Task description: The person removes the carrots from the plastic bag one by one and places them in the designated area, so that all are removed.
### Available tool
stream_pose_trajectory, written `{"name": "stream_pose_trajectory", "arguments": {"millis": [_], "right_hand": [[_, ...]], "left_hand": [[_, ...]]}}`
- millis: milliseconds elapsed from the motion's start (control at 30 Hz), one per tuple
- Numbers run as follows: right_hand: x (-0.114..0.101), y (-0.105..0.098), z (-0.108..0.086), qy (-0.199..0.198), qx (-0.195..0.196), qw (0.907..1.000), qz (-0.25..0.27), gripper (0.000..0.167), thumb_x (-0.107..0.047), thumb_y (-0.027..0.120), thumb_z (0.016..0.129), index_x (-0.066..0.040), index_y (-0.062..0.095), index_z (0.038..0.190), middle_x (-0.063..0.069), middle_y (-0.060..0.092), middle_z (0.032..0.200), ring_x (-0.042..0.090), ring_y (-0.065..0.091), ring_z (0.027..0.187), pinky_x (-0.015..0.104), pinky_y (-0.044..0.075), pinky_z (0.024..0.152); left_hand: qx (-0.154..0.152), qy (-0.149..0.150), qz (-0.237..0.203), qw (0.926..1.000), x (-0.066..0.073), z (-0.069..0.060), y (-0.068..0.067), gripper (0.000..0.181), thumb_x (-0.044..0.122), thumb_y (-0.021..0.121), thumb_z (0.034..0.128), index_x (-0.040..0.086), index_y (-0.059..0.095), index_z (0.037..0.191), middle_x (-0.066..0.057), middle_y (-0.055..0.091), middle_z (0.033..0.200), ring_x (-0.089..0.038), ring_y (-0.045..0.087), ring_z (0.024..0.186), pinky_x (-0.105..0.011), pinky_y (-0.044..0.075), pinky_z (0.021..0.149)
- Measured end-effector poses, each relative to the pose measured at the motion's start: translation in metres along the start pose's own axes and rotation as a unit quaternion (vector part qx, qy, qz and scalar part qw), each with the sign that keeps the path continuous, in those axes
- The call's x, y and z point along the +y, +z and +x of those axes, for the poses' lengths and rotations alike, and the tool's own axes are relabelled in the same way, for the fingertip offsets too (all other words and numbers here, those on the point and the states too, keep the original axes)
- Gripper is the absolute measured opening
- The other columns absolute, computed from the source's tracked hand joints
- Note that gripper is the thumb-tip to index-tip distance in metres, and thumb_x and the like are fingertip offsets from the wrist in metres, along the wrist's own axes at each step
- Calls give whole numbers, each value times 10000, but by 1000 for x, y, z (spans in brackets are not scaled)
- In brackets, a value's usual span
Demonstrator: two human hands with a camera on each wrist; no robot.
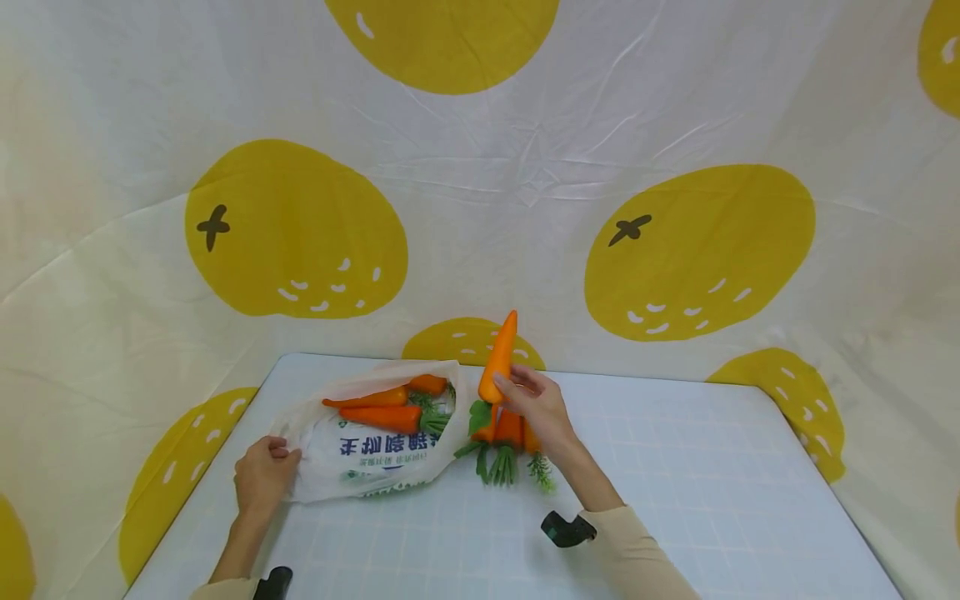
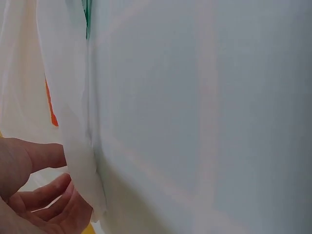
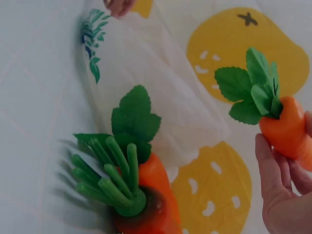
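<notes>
My right hand [image 1: 543,412] holds an orange carrot [image 1: 500,358] raised, its tip pointing up. In the right wrist view, the green leaves [image 3: 263,90] of that carrot show above the fingers. Under that hand, several more carrots [image 1: 508,429] with green tops lie together on the table. A white plastic bag [image 1: 315,475] with printed lettering lies to their left, its mouth toward them. Several carrots [image 1: 382,418] show in or on the bag. My left hand [image 1: 262,475] pinches the bag's left end; in the left wrist view its thumb and fingers meet the bag's edge [image 2: 80,170].
A pale, faintly checked cloth covers the table [image 1: 697,483]. Behind it hangs a white curtain [image 1: 487,242] printed with large yellow fruit, reaching down to the table's back edge. Dark devices [image 1: 567,529] are strapped at both wrists.
</notes>
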State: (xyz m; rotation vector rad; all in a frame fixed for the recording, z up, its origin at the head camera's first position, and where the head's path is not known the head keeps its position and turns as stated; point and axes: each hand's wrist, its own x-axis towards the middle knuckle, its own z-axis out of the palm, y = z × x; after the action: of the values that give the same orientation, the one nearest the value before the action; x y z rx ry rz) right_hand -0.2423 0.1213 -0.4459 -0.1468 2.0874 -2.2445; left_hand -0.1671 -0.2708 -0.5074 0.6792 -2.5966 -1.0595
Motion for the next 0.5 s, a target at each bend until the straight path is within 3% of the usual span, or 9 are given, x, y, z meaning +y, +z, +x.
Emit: {"name": "stream_pose_trajectory", "arguments": {"millis": [233,500], "right_hand": [[5,-22,-5,184,84,9997,95,488,-264,752,958,-30,623,1366,171,640,1288,209,712,1006,349,585,898],[12,-44,-11,308,277,9991,-79,495,-277,747,962,-8,616,1357,158,648,1266,190,695,1032,397,575,923]], "left_hand": [[110,-90,33,9999,0,-1,4,266,59,694,933,-142,611,1085,-308,660,946,-429,634,843,-561,545,790],[116,-199,123,9997,2,1,7,238,34,701,936,-136,604,1072,-305,647,948,-413,623,843,-546,559,799]]}}
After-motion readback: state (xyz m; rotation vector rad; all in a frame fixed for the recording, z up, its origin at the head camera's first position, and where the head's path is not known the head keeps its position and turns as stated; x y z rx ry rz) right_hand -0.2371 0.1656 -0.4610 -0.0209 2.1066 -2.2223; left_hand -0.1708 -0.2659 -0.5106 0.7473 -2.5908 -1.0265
